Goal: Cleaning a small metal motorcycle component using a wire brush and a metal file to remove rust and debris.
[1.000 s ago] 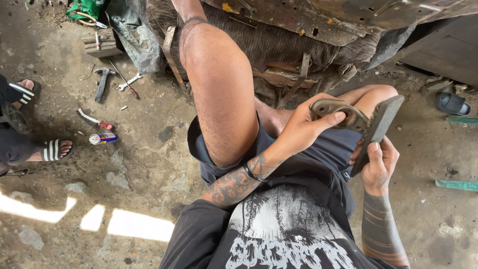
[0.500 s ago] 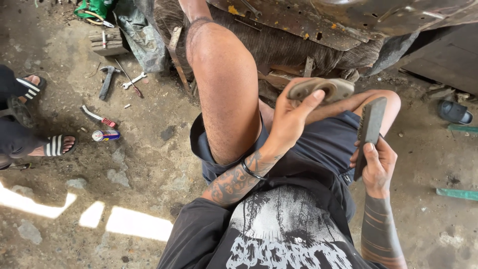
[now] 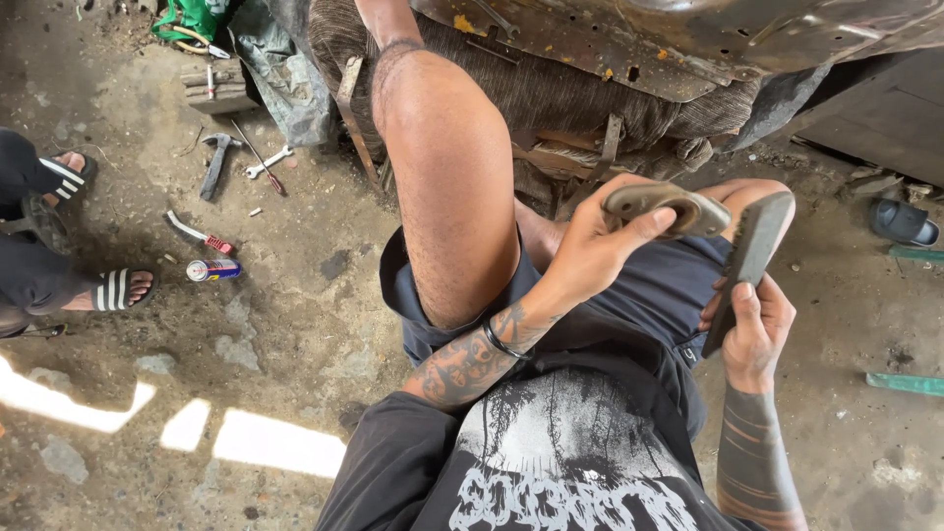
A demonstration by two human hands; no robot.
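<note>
Curved metal brake shoe [image 3: 667, 206], likely heavy, stiff and gritty, best taken by its ends, raised above the lap before a rusted car underside [image 3: 629, 39]. Left hand [image 3: 590, 258] clamped around its near end, thumb on top; right hand [image 3: 757, 329] wrapped round the lower end of a flat dark file [image 3: 749, 258].

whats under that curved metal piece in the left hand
Under the curved metal piece, the left hand grips it from below, thumb on the near edge. Beneath lie dark shorts. Its underside is hidden from view.
</note>
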